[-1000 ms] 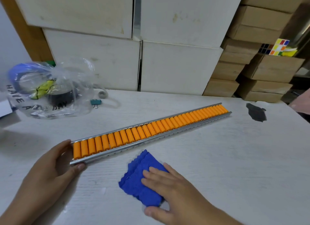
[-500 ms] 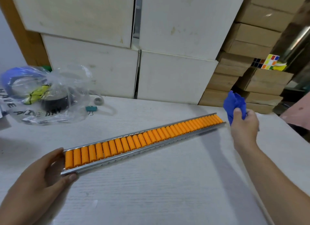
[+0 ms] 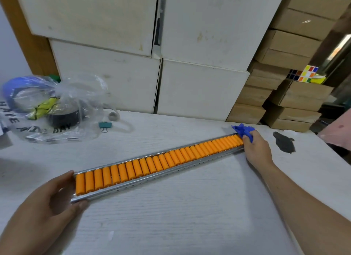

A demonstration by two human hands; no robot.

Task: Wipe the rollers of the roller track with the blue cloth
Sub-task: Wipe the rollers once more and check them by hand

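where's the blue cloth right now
In the head view the blue cloth is bunched in the right hand at the far right end of the roller track, left of a dark stain.

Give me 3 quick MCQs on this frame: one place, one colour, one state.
1. Where is the blue cloth?
A. at the track's far end
B. mid-track
C. in the plastic bag

2. What colour are the rollers?
A. green
B. orange
C. white

3. What is the left hand doing?
A. lying flat on the table
B. holding the track's near end
C. lifting the bag

Answers:
1 A, the right hand grips it there.
2 B, the whole row is orange.
3 B, thumb and fingers bracket the roller track.
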